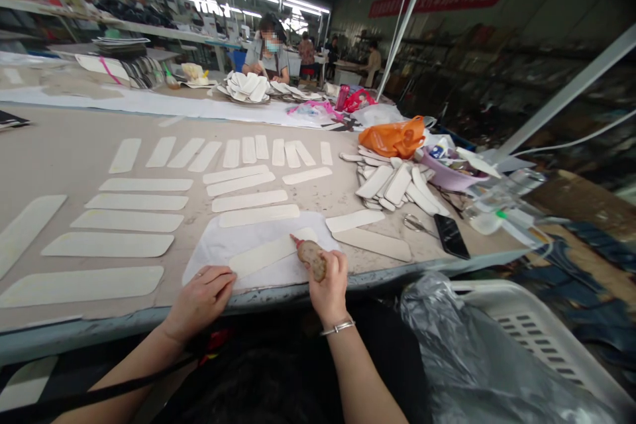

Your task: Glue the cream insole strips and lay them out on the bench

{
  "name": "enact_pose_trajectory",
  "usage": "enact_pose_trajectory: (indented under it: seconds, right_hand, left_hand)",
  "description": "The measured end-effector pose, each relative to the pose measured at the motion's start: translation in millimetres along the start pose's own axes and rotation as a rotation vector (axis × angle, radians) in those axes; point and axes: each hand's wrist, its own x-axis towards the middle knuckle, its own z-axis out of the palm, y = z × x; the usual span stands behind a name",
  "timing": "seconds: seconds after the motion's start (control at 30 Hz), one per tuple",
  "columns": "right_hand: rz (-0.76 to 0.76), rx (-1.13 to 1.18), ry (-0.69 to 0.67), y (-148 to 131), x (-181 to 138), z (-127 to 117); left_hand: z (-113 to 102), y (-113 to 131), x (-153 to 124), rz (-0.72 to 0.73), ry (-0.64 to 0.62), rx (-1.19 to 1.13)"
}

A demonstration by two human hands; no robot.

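My right hand [328,283] is closed around a small glue bottle [311,254] with a red nozzle. The nozzle tip touches the right end of a cream strip [265,254]. That strip lies slanted on a white cloth [218,248] near the table's front edge. My left hand [203,298] rests on the cloth, its fingertips pressing down the strip's left end. Rows of several more cream strips [129,220] lie spread over the tabletop to the left and behind.
A heap of strips [395,184], scissors [416,224] and a black phone [451,236] lie to the right. An orange bag [392,137] and a purple basin [450,177] sit behind. A white basket [536,331] with grey plastic stands lower right. Another person [268,53] works far across.
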Motion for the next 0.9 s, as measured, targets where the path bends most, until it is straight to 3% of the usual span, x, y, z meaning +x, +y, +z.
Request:
enact_pose_trajectory:
  seconds: [0.23,0.43,0.7,0.8,0.9]
  right_hand:
    - [0.073,-0.089,0.094,22,10,-5]
    - [0.064,-0.038,0.125,12,9,-10]
    - [0.019,0.355,-0.158,-36,-9,3]
    - [0.0,0.401,-0.253,-45,-16,11]
    - [-0.01,0.391,-0.261,-49,-20,16]
  left_hand:
    - [0,0,-2,0.0,0.007,0.018]
    - [3,-1,-4,-0.032,-0.002,0.018]
    - [-1,4,0,-0.037,-0.014,0.0]
    - [-2,5,2,-0.05,-0.032,-0.006]
    - [-3,5,2,-0.067,-0.049,-0.009]
